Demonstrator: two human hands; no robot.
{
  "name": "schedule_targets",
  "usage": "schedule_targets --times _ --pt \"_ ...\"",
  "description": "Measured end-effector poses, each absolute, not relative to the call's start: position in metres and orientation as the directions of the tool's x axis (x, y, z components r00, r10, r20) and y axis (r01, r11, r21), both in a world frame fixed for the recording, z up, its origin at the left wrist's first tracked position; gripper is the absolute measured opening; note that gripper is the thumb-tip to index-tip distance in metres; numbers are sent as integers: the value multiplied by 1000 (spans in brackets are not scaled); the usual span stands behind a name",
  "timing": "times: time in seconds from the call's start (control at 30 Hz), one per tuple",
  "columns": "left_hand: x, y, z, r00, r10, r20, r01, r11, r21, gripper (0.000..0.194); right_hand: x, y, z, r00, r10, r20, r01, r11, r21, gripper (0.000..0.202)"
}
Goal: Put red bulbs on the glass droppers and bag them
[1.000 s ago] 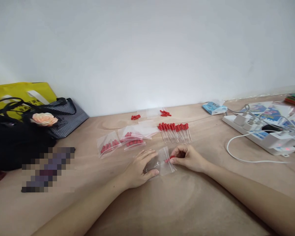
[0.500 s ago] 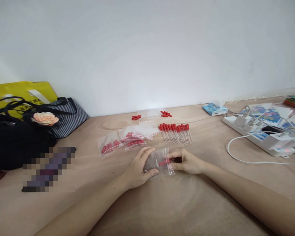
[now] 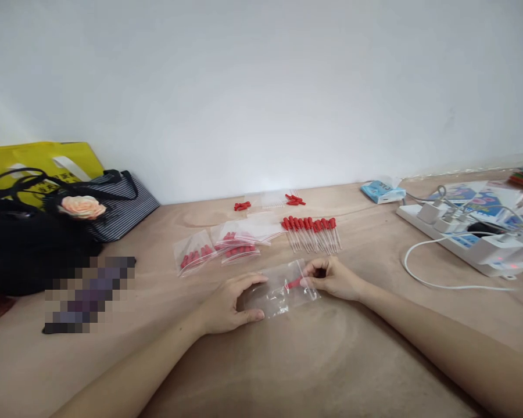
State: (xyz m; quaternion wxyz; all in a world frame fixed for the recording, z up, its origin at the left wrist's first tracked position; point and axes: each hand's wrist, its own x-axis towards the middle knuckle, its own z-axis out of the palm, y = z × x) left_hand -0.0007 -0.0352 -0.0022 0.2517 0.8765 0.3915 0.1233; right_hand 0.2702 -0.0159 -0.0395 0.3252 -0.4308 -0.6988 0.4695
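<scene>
A clear zip bag (image 3: 273, 297) lies on the table between my two hands. My left hand (image 3: 224, 305) is at its left end, thumb and fingers spread apart; whether the fingertips press on the plastic I cannot tell. At the bag's right end, my right hand (image 3: 331, 278) pinches a red rubber dropper bulb (image 3: 293, 283), which shows at the bag's mouth. Behind the bag, several glass droppers with red bulbs (image 3: 312, 224) lie in a row. Zip bags holding red bulbs (image 3: 195, 255) lie to their left.
Loose red bulbs (image 3: 295, 200) and more plastic lie near the wall. A blue tissue pack (image 3: 382, 191) is at the back right. A white power strip (image 3: 436, 232) with chargers and a looping white cable (image 3: 444, 287) fills the right. A striped bag (image 3: 128, 203) stands left.
My left hand has slid left and its fingers have spread, uncovering more of the bag. My right hand has moved slightly right and up, still pinching the red bulb.
</scene>
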Motion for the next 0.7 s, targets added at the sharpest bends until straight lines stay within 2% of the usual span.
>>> schedule_targets --times 0.1,0.23,0.4,0.47,0.6,0.7 --pt "1 -33 -4 685 727 47 592 -593 546 52 269 -17 -38 -427 902 69 332 227 -916 28" --pt "-1 -31 -5 721 688 79 533 -625 571 47 277 -13 -36 -527 845 90 334 303 -893 25" --pt "-3 -29 -7 747 662 63 521 -642 563 42 286 -9 -41 -506 861 44 373 265 -889 22" --pt "-3 -29 -8 750 659 54 528 -647 550 41 289 -8 -41 -424 901 89 416 281 -865 19" --pt "-3 -29 -9 753 656 53 534 -656 534 41 305 5 -32 -133 956 262 560 291 -776 21" --pt "-2 -28 -9 757 651 56 531 -663 528 42 325 30 -23 102 959 265 699 120 -704 22"
